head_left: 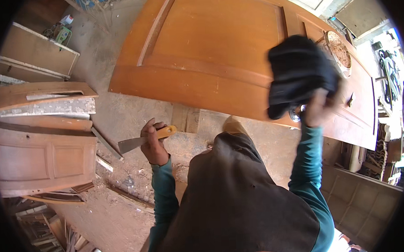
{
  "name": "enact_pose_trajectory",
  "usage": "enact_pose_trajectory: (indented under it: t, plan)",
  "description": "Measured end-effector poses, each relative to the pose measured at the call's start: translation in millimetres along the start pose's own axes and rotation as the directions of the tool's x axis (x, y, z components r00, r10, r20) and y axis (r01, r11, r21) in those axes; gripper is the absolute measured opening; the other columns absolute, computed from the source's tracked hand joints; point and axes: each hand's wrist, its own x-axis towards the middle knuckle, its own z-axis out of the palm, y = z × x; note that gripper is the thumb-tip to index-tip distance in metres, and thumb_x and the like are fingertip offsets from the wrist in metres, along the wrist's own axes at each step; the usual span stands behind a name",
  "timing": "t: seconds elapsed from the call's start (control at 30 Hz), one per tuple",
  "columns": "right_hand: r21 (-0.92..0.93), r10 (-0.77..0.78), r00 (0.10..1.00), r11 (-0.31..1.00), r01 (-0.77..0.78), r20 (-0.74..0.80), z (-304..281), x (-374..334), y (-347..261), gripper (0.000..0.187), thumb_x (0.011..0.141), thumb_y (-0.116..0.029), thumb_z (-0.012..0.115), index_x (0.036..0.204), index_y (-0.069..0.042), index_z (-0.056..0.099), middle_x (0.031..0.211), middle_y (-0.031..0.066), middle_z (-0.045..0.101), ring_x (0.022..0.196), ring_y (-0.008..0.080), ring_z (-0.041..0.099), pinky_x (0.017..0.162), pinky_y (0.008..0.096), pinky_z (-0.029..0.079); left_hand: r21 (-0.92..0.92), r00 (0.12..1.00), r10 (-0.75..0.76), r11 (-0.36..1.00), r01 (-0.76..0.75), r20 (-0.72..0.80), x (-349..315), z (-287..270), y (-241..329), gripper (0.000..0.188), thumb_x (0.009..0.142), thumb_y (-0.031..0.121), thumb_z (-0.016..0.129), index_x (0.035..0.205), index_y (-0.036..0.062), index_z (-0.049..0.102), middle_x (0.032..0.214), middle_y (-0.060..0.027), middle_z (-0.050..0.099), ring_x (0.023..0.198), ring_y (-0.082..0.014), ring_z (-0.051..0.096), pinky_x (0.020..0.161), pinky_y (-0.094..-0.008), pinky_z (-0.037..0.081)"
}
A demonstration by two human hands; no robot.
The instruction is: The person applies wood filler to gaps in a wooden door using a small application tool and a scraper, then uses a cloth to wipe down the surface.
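Observation:
My left hand (pixel 153 145) is closed around a putty knife (pixel 133 144), gripping it by its yellow handle. The wide metal blade points left, over the floor and apart from the door. My right hand (pixel 319 108), smeared by motion, grips a bunched black cloth (pixel 298 74) above the right part of an orange-brown panelled wooden door (pixel 211 28), which lies flat in front of me. Whether the cloth touches the door I cannot tell. Partly hidden behind the cloth is a round tub (pixel 338 52) with a stained, rusty-brown inside. A shiny round knob (pixel 294 114) shows at the door's near edge.
At the left, a stack of wooden door panels (pixel 41 153) leans near scrap wood (pixel 69 240). Debris (pixel 130 181) litters the dusty floor between that stack and me. A framed panel (pixel 358 200) stands at the lower right, beside stacked wooden pieces (pixel 383 138).

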Motion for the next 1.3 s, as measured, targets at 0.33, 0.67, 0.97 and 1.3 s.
enact_pose_trajectory:
  t: [0.33,0.67,0.97,1.3]
  plan:
    - [-0.482,0.393,0.627,0.875,-0.031,0.673,219,-114,9,0.084,0.083,-0.050,0.076,0.146,-0.005,0.044,0.148,0.0245,0.042,0.136,0.0425,0.042,0.114,0.0493,0.037,0.499,0.968,-0.180,0.863,0.070,0.175,102,-141,-79,0.040,0.103,0.029,0.058,0.129,-0.0019,0.060,0.106,-0.0134,0.070,0.089,-0.0184,0.068,0.085,-0.0321,0.053]
    - [-0.547,0.429,0.771,0.828,-0.126,0.472,363,-97,1,0.073,0.082,-0.043,0.078,0.137,-0.005,0.050,0.129,0.0187,0.053,0.120,0.0370,0.052,0.104,0.0468,0.042,0.954,0.624,-0.758,0.009,0.300,-0.189,75,-445,-235,0.050,0.091,0.057,0.059,0.123,0.0192,0.066,0.111,-0.0140,0.071,0.094,-0.0304,0.071,0.082,-0.0467,0.058]
    - [-0.754,0.568,0.798,0.610,-0.244,0.201,412,-109,-16,0.073,0.084,-0.045,0.075,0.140,-0.009,0.047,0.135,0.0160,0.051,0.126,0.0369,0.049,0.105,0.0511,0.040,0.967,0.571,-0.819,0.095,0.237,-0.059,296,-498,-204,0.052,0.087,0.053,0.066,0.125,0.0171,0.064,0.107,-0.0118,0.069,0.094,-0.0296,0.070,0.080,-0.0511,0.058]
    - [-0.756,0.578,0.801,0.592,-0.279,0.156,491,-139,-73,0.076,0.089,-0.041,0.070,0.148,-0.006,0.039,0.146,0.0218,0.042,0.136,0.0411,0.041,0.114,0.0526,0.032,0.627,0.832,-0.555,0.653,0.425,0.014,683,-455,-131,0.048,0.095,0.045,0.063,0.122,0.0055,0.060,0.096,-0.0110,0.070,0.074,-0.0229,0.068,0.060,-0.0352,0.055]
